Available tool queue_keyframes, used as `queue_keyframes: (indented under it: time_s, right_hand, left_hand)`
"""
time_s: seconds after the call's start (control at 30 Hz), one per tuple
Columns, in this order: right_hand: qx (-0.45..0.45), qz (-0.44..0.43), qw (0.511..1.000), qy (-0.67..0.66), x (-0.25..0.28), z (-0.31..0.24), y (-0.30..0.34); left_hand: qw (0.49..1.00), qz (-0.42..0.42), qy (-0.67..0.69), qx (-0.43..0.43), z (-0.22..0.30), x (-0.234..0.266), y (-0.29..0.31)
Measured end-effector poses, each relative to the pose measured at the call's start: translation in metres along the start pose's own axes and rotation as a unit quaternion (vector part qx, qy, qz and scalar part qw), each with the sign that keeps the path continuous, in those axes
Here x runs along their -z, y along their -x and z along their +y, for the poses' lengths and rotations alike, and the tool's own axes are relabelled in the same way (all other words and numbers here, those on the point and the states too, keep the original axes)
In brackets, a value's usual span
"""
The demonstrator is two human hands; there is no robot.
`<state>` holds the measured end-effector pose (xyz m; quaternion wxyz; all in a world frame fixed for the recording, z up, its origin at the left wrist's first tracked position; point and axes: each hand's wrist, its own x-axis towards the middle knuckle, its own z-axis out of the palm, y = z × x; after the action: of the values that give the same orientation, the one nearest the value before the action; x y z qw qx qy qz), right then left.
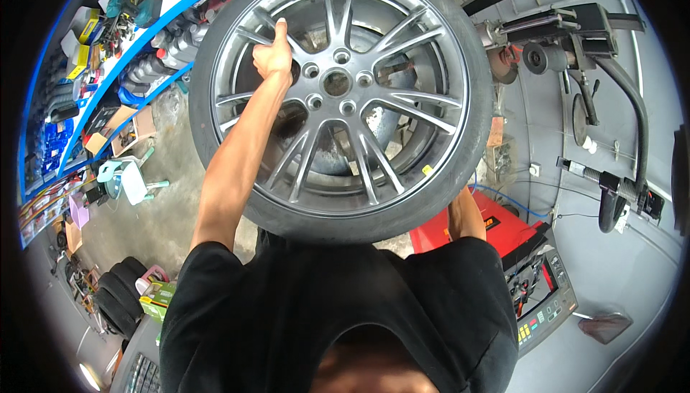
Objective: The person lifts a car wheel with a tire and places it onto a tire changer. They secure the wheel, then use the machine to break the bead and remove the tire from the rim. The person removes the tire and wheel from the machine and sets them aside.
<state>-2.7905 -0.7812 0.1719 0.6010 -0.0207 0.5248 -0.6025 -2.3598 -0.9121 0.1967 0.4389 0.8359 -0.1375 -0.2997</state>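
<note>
A large car wheel fills the middle of the view, its silver multi-spoke rim [330, 106] facing up toward me inside a black tyre [477, 98]. My left hand [274, 57] is closed round a spoke on the left side of the rim. Its thumb lies along the spoke, and the other fingers pass behind, out of sight. My right forearm [467, 215] reaches under the tyre's lower right edge, where the tyre hides the hand and its fingers. Through the gaps between spokes, dark and metallic parts show behind the wheel.
Blue-edged shelves [129, 48] with bottles and tools line the left. A small pale stool [131, 181] and stacked tyres [118, 294] stand lower left. On the right are a red machine body [430, 233], a control panel [550, 308] and a black machine arm [596, 28].
</note>
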Motion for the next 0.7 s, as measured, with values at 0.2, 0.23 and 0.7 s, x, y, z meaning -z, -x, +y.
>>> queue_keyframes:
  time_s: [0.2,0.23,0.7]
  right_hand:
    - [-0.008,0.025,0.999,-0.038,0.013,0.033,0.010]
    - [-0.006,0.025,0.999,-0.044,0.013,0.037,0.011]
    - [0.018,0.069,0.996,0.052,0.010,0.001,0.063]
  left_hand:
    - [0.999,0.026,-0.024,-0.005,-0.006,-0.008,0.006]
    - [1.000,0.011,-0.004,-0.024,-0.006,-0.009,0.006]
    - [0.979,-0.199,-0.036,0.025,-0.010,0.007,-0.021]
